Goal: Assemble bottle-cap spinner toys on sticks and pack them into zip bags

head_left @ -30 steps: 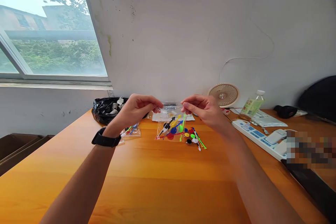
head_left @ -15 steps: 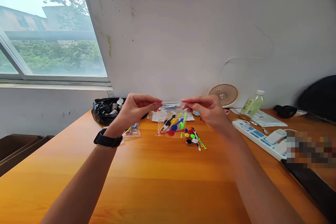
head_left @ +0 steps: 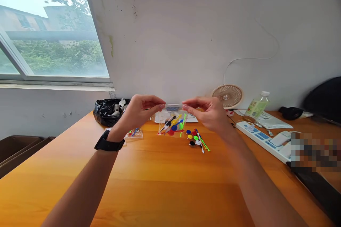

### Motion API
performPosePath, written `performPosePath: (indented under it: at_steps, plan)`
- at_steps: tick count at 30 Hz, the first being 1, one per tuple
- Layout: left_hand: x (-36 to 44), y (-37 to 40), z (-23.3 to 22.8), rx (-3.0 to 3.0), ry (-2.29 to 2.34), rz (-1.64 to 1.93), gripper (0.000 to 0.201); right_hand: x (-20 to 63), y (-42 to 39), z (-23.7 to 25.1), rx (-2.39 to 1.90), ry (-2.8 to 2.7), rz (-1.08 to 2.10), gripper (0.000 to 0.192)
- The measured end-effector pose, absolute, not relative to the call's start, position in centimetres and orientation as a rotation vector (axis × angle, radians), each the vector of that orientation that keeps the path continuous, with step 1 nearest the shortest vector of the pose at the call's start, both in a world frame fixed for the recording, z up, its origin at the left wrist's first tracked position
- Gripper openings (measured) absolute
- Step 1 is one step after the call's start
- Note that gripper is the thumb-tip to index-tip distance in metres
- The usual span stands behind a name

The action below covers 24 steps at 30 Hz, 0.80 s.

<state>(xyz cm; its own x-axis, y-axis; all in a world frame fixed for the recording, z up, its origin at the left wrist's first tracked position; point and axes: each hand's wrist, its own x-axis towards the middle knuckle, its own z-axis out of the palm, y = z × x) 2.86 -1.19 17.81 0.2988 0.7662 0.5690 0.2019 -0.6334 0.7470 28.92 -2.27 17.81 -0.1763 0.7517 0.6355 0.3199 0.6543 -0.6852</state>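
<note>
A clear plastic bag (head_left: 172,125) hangs between my two hands above the table. Inside it are colourful plastic arrows and round pieces in black, yellow, blue, red, white and green. My left hand (head_left: 142,111), below which a black wristband sits, pinches the bag's top left corner. At the opposite top corner, my right hand (head_left: 206,111) is closed on the bag's edge between thumb and fingers. Below and beyond the right hand, several loose round pieces (head_left: 196,137) and a few loose arrows (head_left: 203,142) lie on the table.
Another filled clear bag (head_left: 135,133) lies left of centre. Behind it sits a black plastic bag (head_left: 105,111) with rubbish. To the right are a fan (head_left: 227,95), a bottle (head_left: 257,106) and a white power strip (head_left: 262,138) on the wooden table (head_left: 149,188).
My right hand has come slightly left, closer to my left hand, and the held bag has shifted a little left with it. The loose pieces on the table stay put.
</note>
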Motion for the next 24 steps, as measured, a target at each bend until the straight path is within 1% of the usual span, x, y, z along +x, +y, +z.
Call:
performPosePath:
  at_steps: [2, 6, 12, 16, 19, 21, 24]
  plan:
    - [2.7, -1.1, 17.8, 2.058, 0.865, 1.290, 0.027, 29.0, -2.2, 17.8, -0.843, -1.776, 0.489, 0.023]
    - [2.6, -1.2, 17.9, 2.019, 0.818, 1.284, 0.025, 29.0, -2.4, 18.0, -0.793, -1.736, 0.596, 0.022]
    - [2.3, -1.7, 18.0, 1.872, 0.740, 1.351, 0.020, 29.3, -2.3, 18.0, -0.675, -1.630, 0.762, 0.008]
    - [2.2, -2.0, 18.1, 1.847, 0.752, 1.378, 0.015, 29.5, -2.2, 17.8, -0.654, -1.604, 0.762, 0.006]
    - [2.4, -2.3, 18.3, 1.851, 0.805, 1.338, 0.019, 29.4, -2.7, 18.2, -0.683, -1.638, 0.718, 0.004]
    - [2.6, -2.4, 18.4, 1.852, 0.815, 1.325, 0.023, 29.4, -3.0, 18.5, -0.715, -1.677, 0.684, 0.007]
    - [2.8, -2.3, 18.5, 1.904, 0.808, 1.345, 0.031, 29.3, -3.0, 18.6, -0.759, -1.711, 0.633, 0.020]
